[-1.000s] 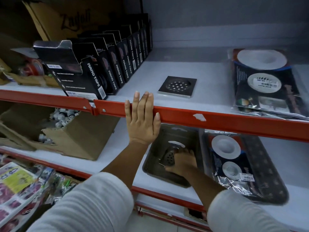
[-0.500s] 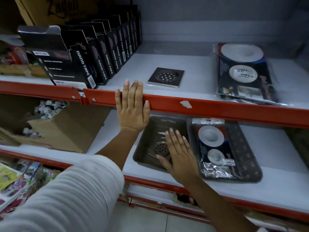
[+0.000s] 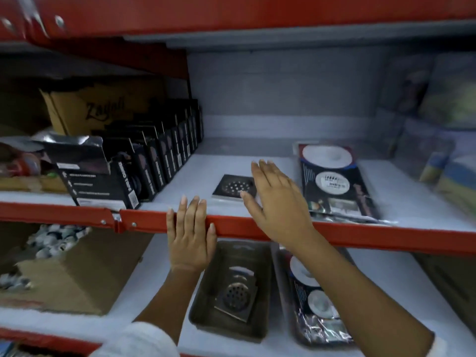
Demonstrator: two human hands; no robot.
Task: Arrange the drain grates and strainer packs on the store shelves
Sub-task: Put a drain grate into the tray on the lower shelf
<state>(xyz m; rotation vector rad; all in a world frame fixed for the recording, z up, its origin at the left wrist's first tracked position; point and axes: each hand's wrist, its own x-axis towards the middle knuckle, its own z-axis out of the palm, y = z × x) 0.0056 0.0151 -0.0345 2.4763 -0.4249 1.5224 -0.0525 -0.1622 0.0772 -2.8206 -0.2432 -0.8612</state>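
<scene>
A dark square drain grate (image 3: 231,187) lies flat on the upper white shelf. My right hand (image 3: 277,199) hovers over its right edge, empty, fingers spread. My left hand (image 3: 191,235) rests flat against the red shelf rail (image 3: 386,237), fingers hooked over its top. To the right of the grate lies a stack of strainer packs (image 3: 334,181) in clear wrap. On the lower shelf a grey tray (image 3: 203,300) holds a silver square drain grate (image 3: 235,296). Beside it a second tray (image 3: 282,279) holds more strainer packs (image 3: 313,302).
A row of black nano tape boxes (image 3: 144,163) fills the upper shelf's left, with a brown carton (image 3: 90,109) behind. An open cardboard box (image 3: 77,274) of small white fittings sits lower left. Blurred packets (image 3: 448,155) stand at far right. A red beam (image 3: 231,14) runs overhead.
My right hand has left the lower tray, where the silver grate now lies, and risen to the upper shelf over the dark grate. The view tilted upward. My left hand stays on the rail.
</scene>
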